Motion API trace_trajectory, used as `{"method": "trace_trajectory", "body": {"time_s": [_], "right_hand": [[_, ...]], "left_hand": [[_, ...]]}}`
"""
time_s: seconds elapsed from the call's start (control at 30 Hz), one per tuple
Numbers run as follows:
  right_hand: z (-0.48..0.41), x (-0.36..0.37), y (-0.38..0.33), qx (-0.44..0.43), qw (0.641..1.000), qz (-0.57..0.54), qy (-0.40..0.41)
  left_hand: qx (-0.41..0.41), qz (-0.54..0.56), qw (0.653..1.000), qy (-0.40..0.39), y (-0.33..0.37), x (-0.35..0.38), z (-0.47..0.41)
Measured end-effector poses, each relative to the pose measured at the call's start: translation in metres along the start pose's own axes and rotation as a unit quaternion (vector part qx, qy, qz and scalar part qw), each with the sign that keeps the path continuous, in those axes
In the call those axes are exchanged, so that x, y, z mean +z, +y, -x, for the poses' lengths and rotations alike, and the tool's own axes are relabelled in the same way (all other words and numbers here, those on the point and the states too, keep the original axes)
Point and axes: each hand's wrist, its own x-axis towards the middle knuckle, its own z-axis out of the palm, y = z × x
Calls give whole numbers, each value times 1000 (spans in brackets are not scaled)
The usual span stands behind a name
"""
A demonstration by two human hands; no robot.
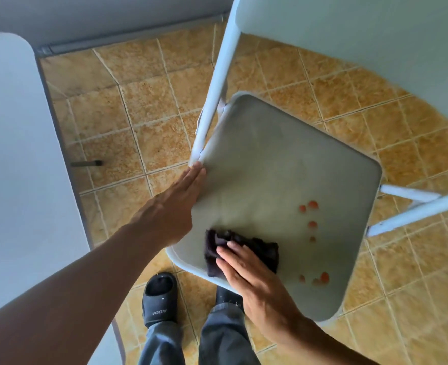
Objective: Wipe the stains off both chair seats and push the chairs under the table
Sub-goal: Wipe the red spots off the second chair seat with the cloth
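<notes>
A white folding chair stands below me, its grey seat (278, 164) tilted in view and its backrest (362, 35) at the top right. Several orange-red stains (312, 224) dot the seat's right and near part. A dark folded cloth (265, 252) lies on the seat near its front edge. My right hand (246, 272) presses flat on the cloth, fingers together. My left hand (175, 206) rests flat against the seat's left edge, fingertips near the white frame tube (212, 101), holding nothing.
The white table top (15, 154) fills the left side, its dark edge running beside the chair. Tan floor tiles (144, 106) lie between them. My feet in dark slippers (159, 299) stand just in front of the seat. Chair legs (412, 206) stick out at the right.
</notes>
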Motion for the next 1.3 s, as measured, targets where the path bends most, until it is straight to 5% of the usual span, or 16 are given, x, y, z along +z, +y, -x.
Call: {"method": "trace_trajectory", "body": {"time_s": [0.13, 0.23, 0.5, 0.6, 0.73, 0.87, 1.07, 1.3], "right_hand": [[-26, -35, 59, -110, 990, 65, -66], [-70, -63, 108, -109, 988, 97, -48], [-216, -93, 138, 238, 959, 67, 139], [-203, -60, 97, 175, 971, 64, 149], [-124, -33, 55, 94, 988, 110, 60], [-86, -51, 71, 58, 991, 113, 39], [-174, -93, 145, 104, 984, 120, 80], [-222, -99, 140, 160, 979, 81, 93]], "left_hand": [[-16, 18, 1000, 11, 11, 4, -7], [-32, 65, 997, 28, 14, 5, -10], [-30, 53, 996, 70, 8, 14, -9], [-34, 56, 995, 69, 8, 14, -10], [-37, 58, 996, 58, 9, 10, -9], [-25, 51, 997, 59, 8, 7, -7], [-43, 51, 995, 73, 13, 10, -9], [-82, 57, 992, 74, 23, 12, -11]]}}
